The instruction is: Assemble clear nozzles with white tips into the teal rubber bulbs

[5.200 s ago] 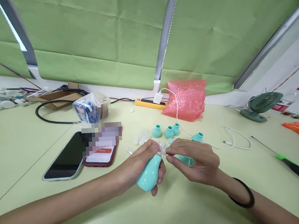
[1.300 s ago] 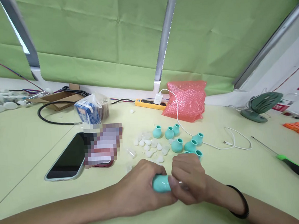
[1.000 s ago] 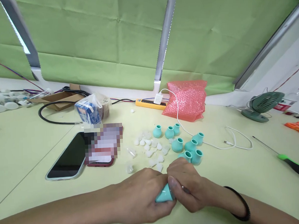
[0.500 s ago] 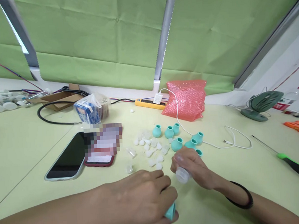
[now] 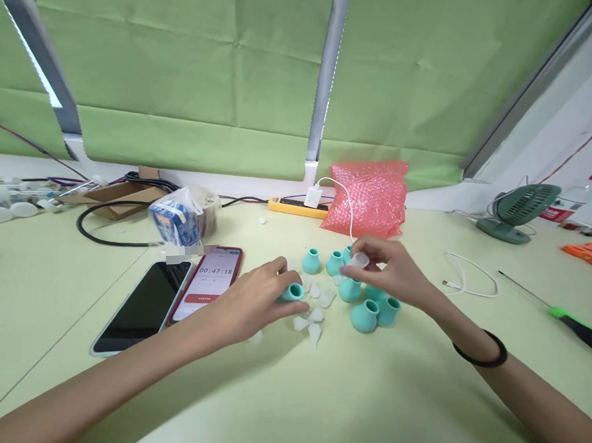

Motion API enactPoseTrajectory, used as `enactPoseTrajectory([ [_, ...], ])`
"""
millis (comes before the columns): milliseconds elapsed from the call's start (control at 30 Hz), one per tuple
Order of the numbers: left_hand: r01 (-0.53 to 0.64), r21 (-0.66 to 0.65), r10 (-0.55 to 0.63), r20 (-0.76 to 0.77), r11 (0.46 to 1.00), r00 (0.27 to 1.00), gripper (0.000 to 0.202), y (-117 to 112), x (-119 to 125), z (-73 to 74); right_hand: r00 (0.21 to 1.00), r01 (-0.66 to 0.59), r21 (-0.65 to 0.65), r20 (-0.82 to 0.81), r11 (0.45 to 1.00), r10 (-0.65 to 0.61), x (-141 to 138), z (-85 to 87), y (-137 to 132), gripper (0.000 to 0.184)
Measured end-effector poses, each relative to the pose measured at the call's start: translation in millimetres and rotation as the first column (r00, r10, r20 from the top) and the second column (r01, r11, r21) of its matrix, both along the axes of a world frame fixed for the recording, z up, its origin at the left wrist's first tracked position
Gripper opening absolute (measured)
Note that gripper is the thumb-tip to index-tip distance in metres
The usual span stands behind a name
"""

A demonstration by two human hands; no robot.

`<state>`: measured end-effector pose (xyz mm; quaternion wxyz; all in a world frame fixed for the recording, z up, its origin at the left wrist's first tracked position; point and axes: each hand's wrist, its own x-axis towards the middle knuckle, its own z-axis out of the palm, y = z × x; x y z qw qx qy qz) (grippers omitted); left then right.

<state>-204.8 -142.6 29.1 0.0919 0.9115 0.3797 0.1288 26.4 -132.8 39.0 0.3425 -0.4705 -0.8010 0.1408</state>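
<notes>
My left hand point(image 5: 253, 302) is closed round a teal rubber bulb point(image 5: 292, 292), whose open mouth points right, just above several small clear plastic tips point(image 5: 311, 313) scattered on the table. My right hand point(image 5: 390, 273) pinches a small clear plastic cap point(image 5: 358, 260) between thumb and fingers, held over a cluster of several teal bulbs point(image 5: 365, 316) standing on the table. More teal bulbs point(image 5: 311, 261) stand behind the hands.
Two phones point(image 5: 207, 282) lie at the left, one showing a timer. A pink bubble-wrap bag point(image 5: 369, 198), a power strip point(image 5: 298, 206), a white cable point(image 5: 465, 280), a small fan point(image 5: 516, 210), a green-handled screwdriver point(image 5: 579, 331) and a cardboard box point(image 5: 113, 191) surround the work area.
The hands pulled apart: the clear cap came off the teal bulb. Both hands then moved forward, the left with the bulb to the clear tips, the right with the cap over the bulb cluster.
</notes>
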Motion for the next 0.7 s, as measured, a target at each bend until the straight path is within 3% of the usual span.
enactPoseTrajectory([
  [133, -0.032, 0.009, 0.031, 0.071, 0.999, 0.997, 0.022, 8, -1, -1.2, 0.916, -0.050, 0.110, 0.400, 0.993, 0.002, -12, -13.2, -6, 0.013],
  [267, -0.032, -0.018, 0.034, 0.089, 0.999, 0.995, 0.018, 11, -2, 1.9, 0.819, -0.027, 0.160, 0.570, 0.987, -0.070, -11, -26.9, 1, 0.021],
  [367, -0.036, -0.043, 0.042, 0.143, 0.998, 0.989, 0.016, 11, -2, 4.1, 0.845, -0.030, 0.195, 0.529, 0.980, -0.080, -8, -31.9, 6, 0.022],
  [467, -0.037, -0.104, 0.069, 0.318, 0.994, 0.946, 0.015, 8, -1, 4.4, 0.942, -0.061, 0.241, 0.334, 0.969, -0.024, -13, -30.5, -1, 0.021],
  [533, -0.028, -0.169, 0.104, 0.461, 0.985, 0.881, 0.014, 4, 2, 2.5, 0.979, -0.096, 0.212, 0.195, 0.973, 0.054, -21, -28.7, -11, 0.031],
  [600, 0.004, -0.234, 0.132, 0.561, 0.972, 0.817, 0.015, -1, 6, -1.2, 0.985, -0.134, 0.166, 0.130, 0.977, 0.113, -30, -28.2, -22, 0.041],
  [700, 0.065, -0.310, 0.140, 0.595, 0.949, 0.791, 0.019, -8, 12, -6.1, 0.980, -0.179, 0.159, 0.111, 0.971, 0.162, -39, -28.3, -32, 0.036],
])
